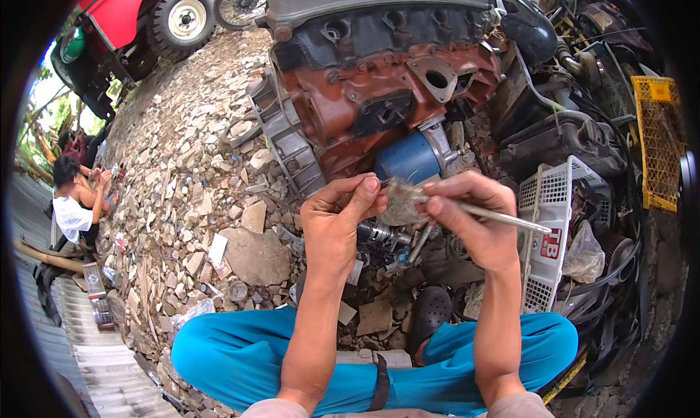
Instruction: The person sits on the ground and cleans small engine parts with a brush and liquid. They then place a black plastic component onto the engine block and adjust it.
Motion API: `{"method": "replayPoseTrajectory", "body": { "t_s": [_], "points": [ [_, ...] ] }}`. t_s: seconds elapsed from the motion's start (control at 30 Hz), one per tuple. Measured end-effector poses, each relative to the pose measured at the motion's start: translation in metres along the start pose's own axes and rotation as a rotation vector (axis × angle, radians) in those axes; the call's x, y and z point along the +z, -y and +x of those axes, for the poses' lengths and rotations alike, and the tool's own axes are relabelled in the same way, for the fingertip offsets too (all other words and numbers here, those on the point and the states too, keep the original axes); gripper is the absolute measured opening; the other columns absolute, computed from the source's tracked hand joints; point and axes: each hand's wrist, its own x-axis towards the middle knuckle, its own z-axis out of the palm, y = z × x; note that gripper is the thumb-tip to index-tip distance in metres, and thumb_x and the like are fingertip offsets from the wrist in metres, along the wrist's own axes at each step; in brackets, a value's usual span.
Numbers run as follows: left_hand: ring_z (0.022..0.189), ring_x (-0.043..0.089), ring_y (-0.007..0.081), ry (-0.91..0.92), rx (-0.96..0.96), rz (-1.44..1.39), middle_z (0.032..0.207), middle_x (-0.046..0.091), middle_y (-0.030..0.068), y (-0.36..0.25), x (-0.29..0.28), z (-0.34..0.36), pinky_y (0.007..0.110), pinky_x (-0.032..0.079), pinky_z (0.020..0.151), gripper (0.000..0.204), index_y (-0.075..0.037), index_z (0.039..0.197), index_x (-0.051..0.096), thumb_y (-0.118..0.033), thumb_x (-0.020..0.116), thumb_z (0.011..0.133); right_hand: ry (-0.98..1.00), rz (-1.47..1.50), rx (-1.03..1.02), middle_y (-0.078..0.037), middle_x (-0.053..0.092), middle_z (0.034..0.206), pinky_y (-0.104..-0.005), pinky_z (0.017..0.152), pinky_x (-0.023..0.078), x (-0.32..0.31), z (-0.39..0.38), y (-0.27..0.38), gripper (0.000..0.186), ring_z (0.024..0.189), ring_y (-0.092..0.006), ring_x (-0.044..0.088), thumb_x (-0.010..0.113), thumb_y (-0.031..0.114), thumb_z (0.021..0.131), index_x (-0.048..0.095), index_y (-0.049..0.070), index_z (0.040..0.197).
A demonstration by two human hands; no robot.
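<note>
My left hand [337,212] is closed in a pinch, thumb against the fingers, with a small dark bit at its fingertips that I cannot make out. Level with it, my right hand [474,212] grips a slim silver metal rod [510,220], whose free end sticks out to the right. A greyish flat piece [399,204] shows between the two hands; whether they touch it is unclear. Just beyond them stands a large red-brown engine [321,101] with a blue oil filter [408,158] low on its side.
A white plastic crate [543,261] stands to the right, a yellow crate [658,141] beyond it. Dark car parts [561,137] pile up there. Rubble [182,170] covers the ground. A person [76,199] sits far left; a red vehicle [124,10] is at the back.
</note>
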Motion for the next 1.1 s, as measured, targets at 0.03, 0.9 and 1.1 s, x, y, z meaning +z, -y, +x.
{"method": "replayPoseTrajectory", "body": {
  "t_s": [0.03,0.9,1.1],
  "points": [
    [0.073,0.067,0.0155,-0.002,-0.006,-0.002,0.083,0.069,0.0122,0.000,0.000,0.000,0.027,0.057,0.068,0.018,0.004,0.095,0.069,-0.010,0.071,0.084,0.026,-0.067,-0.022,-0.004,0.067,0.078,-0.0193,0.060,0.045,-0.002,0.002,-0.004,0.010,0.069,-0.0046,0.058,0.070,0.005,0.084,0.067,-0.003,0.091],
    [0.067,0.065,0.0128,-0.108,0.086,0.107,0.078,0.068,0.0096,0.006,-0.001,-0.002,0.027,0.057,0.059,0.022,0.001,0.092,0.069,-0.016,0.076,0.081,-0.090,-0.351,-0.169,-0.009,0.068,0.074,-0.0242,0.057,0.048,0.010,0.007,-0.016,0.007,0.064,-0.0080,0.061,0.068,0.002,0.082,0.067,-0.002,0.088],
    [0.066,0.064,0.0118,-0.111,0.111,0.133,0.078,0.068,0.0087,0.007,-0.001,0.000,0.028,0.059,0.054,0.023,0.000,0.091,0.069,-0.018,0.077,0.079,0.068,-0.081,-0.096,-0.009,0.068,0.073,-0.0251,0.057,0.048,0.010,0.003,-0.009,0.010,0.064,-0.0086,0.062,0.070,0.002,0.080,0.067,-0.001,0.090]
  ]
}}
